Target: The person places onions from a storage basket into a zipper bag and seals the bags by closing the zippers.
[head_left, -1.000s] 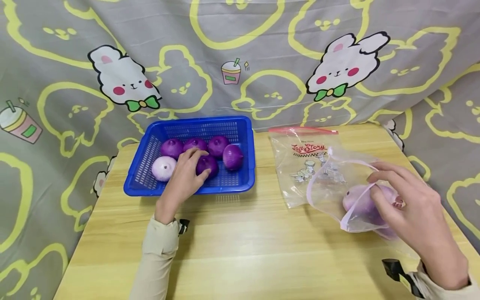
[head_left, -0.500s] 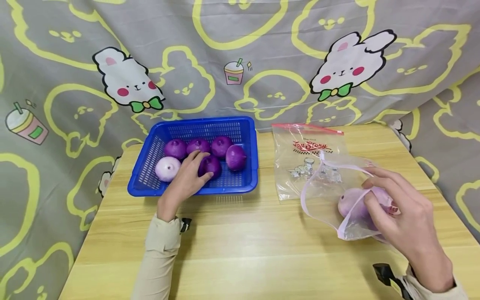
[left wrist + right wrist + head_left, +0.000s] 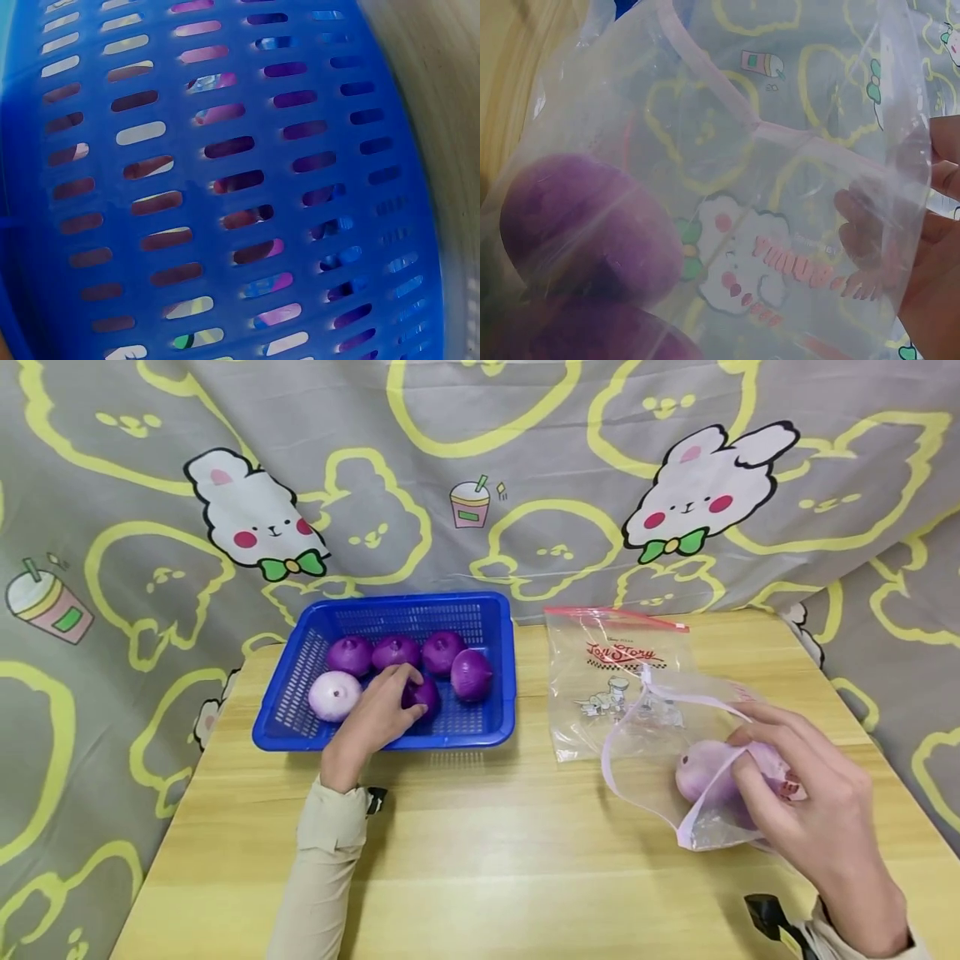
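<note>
My left hand [image 3: 378,706] reaches over the near rim of a blue slotted basket [image 3: 480,739] and grips a dark purple onion [image 3: 423,696], partly hidden by the fingers. Around it sit several other purple onions [image 3: 472,675] and one pale onion [image 3: 334,696]. The basket wall [image 3: 187,180] fills the left wrist view, hiding most of that hand. At the right, my right hand [image 3: 817,793] pinches the mouth edge of a clear zip bag [image 3: 652,777], holding it agape. Inside the bag, the right wrist view shows a purple onion [image 3: 592,225] above another [image 3: 592,330].
A second clear zip bag [image 3: 570,710] with a red top strip lies flat behind the held bag, right of the basket. The wooden table [image 3: 525,860] meets a grey patterned curtain [image 3: 525,460] at the back and sides.
The left fingers have drawn in round the dark onion in the basket. My right hand and its bag have shifted slightly left in view, still held by the edge.
</note>
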The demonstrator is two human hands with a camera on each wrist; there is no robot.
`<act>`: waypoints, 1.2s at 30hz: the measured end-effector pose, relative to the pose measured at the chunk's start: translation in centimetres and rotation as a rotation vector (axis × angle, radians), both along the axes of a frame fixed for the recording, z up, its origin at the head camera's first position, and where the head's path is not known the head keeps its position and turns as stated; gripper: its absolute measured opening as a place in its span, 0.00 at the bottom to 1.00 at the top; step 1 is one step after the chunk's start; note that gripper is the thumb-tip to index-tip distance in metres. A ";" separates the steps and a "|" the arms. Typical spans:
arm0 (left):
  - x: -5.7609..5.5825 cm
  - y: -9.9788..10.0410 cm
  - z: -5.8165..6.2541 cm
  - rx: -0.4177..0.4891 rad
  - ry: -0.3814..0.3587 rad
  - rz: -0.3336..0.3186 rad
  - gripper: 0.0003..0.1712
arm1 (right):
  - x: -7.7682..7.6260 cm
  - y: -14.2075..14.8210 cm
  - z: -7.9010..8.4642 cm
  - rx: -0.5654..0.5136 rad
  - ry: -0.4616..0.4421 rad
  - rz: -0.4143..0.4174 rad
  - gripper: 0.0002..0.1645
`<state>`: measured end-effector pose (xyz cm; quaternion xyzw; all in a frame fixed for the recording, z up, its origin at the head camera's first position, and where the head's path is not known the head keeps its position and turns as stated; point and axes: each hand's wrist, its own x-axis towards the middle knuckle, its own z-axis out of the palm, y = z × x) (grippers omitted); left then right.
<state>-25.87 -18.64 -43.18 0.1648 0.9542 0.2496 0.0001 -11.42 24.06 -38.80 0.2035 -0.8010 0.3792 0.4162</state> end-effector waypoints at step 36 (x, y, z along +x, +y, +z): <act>0.0 0.1 0.3 0.030 0.082 0.024 0.32 | 0.0 0.3 -0.2 0.003 0.013 0.002 0.09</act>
